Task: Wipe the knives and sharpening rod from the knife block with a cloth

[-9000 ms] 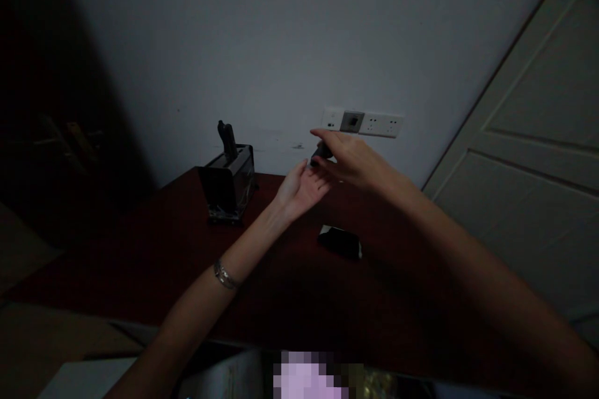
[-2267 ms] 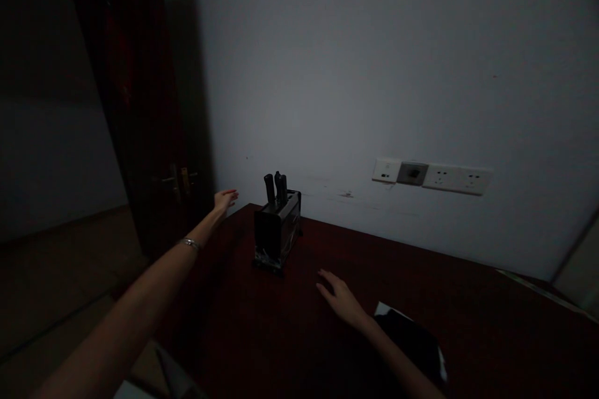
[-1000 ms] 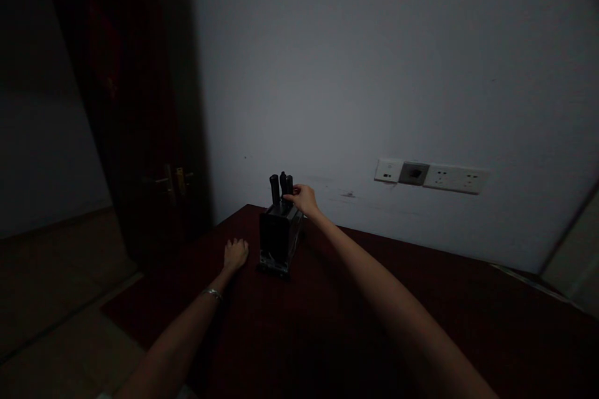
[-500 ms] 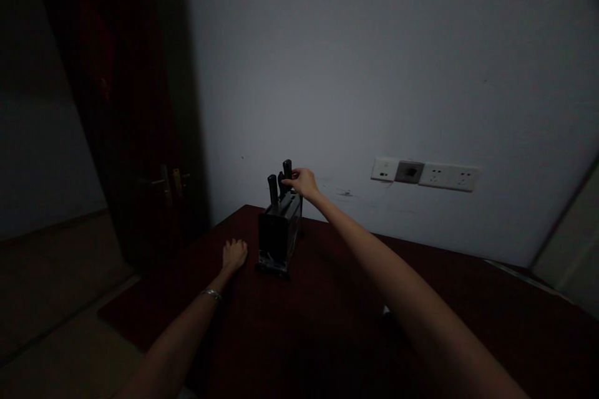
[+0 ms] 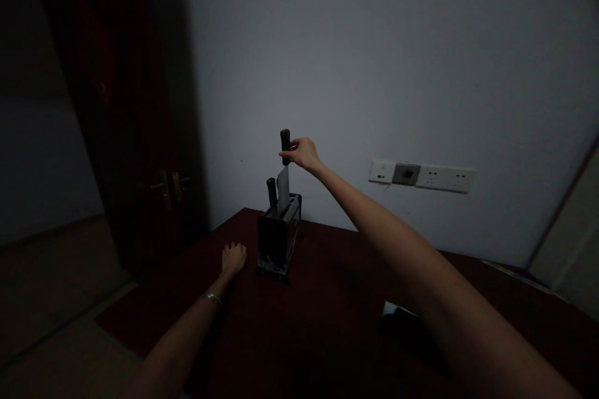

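A kitchen knife (image 5: 283, 186) with a black handle and a wide pale blade stands upright, its lower end still inside the dark knife block (image 5: 274, 240). The fingers of my right hand (image 5: 302, 153) are pinched on its handle, above the block. Another black knife handle (image 5: 272, 192) sticks up from the block at the near left. On the tabletop, just left of the block and apart from it, my left hand (image 5: 233, 257) lies palm down with its fingers loosely spread.
The dark red table (image 5: 322, 299) reaches to a grey wall. Wall sockets (image 5: 421, 174) are at the right. A dark object with a whitish corner (image 5: 389, 308) lies partly under my right forearm. At the left is a dark door with a handle (image 5: 163, 188).
My right hand has risen with the knife, drawing it upward so that much of its blade now shows above the block. My left hand has stayed in place.
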### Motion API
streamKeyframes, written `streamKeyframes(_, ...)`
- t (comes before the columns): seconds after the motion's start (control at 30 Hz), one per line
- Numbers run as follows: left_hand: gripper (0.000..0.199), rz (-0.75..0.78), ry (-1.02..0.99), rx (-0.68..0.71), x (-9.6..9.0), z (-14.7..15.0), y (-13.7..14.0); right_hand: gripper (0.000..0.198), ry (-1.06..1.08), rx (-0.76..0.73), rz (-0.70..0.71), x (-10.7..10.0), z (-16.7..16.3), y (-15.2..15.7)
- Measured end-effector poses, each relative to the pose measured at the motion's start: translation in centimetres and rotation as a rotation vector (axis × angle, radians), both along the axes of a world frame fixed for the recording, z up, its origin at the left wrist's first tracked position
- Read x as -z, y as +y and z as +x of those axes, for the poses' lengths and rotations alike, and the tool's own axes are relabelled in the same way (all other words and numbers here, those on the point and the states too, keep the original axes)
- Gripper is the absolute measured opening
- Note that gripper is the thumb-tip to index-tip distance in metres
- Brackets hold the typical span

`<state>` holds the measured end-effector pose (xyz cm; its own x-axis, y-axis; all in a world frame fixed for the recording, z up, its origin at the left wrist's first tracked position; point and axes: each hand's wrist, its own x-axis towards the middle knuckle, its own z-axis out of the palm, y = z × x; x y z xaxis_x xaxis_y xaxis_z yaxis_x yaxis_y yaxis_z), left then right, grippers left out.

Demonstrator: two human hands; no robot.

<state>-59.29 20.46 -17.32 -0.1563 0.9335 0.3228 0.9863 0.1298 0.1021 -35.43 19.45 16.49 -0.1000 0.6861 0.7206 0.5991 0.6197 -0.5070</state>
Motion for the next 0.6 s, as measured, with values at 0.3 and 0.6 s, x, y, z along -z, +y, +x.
streamKeyframes(0.3,0.046,-0.014,-0.039,0.008,-0.1,-0.1,0.2,0.032,0.089,-0.082,0.064,-4.4,1.1,-1.1)
streamKeyframes(0.6,0.047,-0.146,-0.139,0.133,-1.8,-1.8,0.1,0.029,0.146,-0.070,0.086,-5.2,6.8,-4.0)
